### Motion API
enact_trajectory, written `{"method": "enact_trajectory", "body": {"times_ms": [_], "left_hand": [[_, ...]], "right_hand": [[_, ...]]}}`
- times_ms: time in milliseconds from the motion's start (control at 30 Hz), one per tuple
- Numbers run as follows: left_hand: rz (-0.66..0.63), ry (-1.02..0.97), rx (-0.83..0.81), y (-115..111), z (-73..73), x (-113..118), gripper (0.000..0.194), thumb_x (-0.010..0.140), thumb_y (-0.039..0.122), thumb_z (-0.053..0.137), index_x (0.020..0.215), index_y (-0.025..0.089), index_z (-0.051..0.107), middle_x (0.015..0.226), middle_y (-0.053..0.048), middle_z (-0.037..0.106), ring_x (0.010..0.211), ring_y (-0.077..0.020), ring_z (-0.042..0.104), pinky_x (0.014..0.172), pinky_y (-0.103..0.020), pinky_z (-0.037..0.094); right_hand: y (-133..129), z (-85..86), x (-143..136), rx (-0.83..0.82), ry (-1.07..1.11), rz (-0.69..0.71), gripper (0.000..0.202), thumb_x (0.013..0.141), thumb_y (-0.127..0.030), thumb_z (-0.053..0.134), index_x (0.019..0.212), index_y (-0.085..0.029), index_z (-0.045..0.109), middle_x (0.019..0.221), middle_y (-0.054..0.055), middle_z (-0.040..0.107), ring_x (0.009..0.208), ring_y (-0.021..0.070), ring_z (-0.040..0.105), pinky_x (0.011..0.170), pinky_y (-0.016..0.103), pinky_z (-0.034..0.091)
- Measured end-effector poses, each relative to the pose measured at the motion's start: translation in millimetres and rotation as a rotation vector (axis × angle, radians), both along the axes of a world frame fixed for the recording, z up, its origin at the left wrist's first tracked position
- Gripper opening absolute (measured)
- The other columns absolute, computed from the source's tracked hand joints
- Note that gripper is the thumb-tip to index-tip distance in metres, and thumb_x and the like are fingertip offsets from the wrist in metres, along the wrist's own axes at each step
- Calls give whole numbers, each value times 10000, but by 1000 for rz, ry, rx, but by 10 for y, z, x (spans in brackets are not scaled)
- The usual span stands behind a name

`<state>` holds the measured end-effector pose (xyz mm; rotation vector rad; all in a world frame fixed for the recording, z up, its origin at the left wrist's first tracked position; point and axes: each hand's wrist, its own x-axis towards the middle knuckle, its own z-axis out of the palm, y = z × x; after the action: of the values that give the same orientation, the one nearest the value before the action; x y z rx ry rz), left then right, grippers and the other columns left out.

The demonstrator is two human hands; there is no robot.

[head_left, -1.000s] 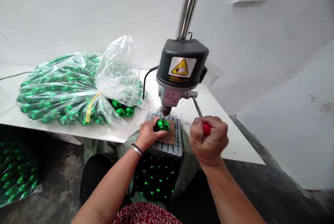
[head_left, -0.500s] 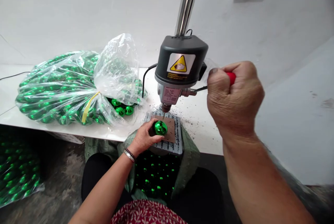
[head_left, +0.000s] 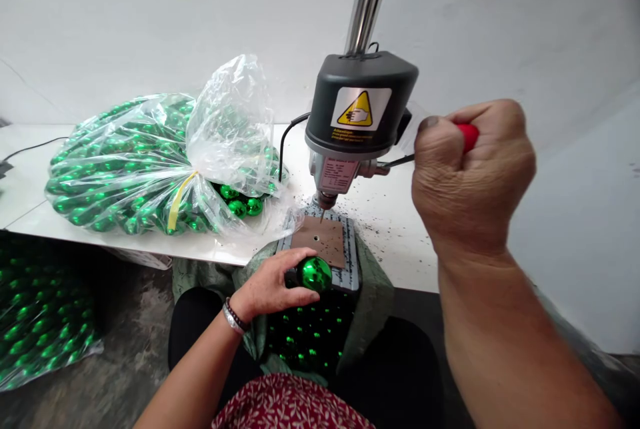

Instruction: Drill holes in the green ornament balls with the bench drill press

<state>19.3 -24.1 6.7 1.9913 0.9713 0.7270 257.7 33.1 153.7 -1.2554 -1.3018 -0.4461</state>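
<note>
A shiny green ball [head_left: 317,274] is held between the thumb and fingers of my left hand [head_left: 280,282], over the front edge of the drill press base [head_left: 351,249]. Behind the ball, a brown board [head_left: 327,237] with a small hole lies on that base. The drill press [head_left: 363,99] has a dark housing with a yellow warning label, and its thin bit [head_left: 323,216] points down, apart from the board. My right hand [head_left: 473,182] is wrapped round the red knob [head_left: 469,138] of the press lever.
A tied clear plastic bag [head_left: 125,169] full of green balls lies on the white table [head_left: 220,249]. Below, a green sack [head_left: 367,296] holds more balls in front of me. Another bag of balls [head_left: 40,316] stands on the floor at left. Dark shavings litter the table.
My left hand has drawn the green ball towards me, off the brown board, baring the board's hole. My right hand stays on the lever knob. The view has shifted slightly.
</note>
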Motion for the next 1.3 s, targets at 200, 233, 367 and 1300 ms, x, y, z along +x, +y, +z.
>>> {"method": "enact_trajectory", "body": {"times_ms": [200, 233, 367, 1300], "left_hand": [[181, 75, 175, 154, -35, -105, 493, 950, 420, 720, 1389, 196, 696, 1375, -141, 745, 1225, -269, 716, 1106, -429, 568], [290, 122, 223, 238, -11, -144, 434, 975, 364, 679, 1369, 184, 705, 1344, -146, 757, 1191, -264, 725, 1086, -424, 576], [717, 543, 355, 627, 210, -346, 400, 990, 165, 525, 1337, 121, 717, 1361, -207, 735, 1257, -344, 683, 1108, -506, 524], [440, -911, -830, 319, -31, 67, 518, 721, 287, 936, 1159, 198, 675, 1015, -38, 775, 745, -128, 738, 618, -192, 536]], "right_hand": [[5, 4, -1, -17, 38, -15, 198, 947, -392, 540, 857, -216, 520, 722, -33, 567, 641, 100, 502, 645, 288, 418], [7, 6, -1, -10, 47, -24, 191, 932, -386, 546, 850, -215, 532, 720, -30, 577, 643, 101, 509, 646, 289, 421], [7, 28, -5, 5, 81, -20, 173, 874, -383, 551, 815, -220, 545, 704, -28, 589, 630, 102, 524, 636, 294, 428], [-47, 58, -56, 11, 100, 70, 223, 864, -456, 497, 799, -242, 494, 656, -46, 533, 561, 94, 457, 583, 287, 400]]}}
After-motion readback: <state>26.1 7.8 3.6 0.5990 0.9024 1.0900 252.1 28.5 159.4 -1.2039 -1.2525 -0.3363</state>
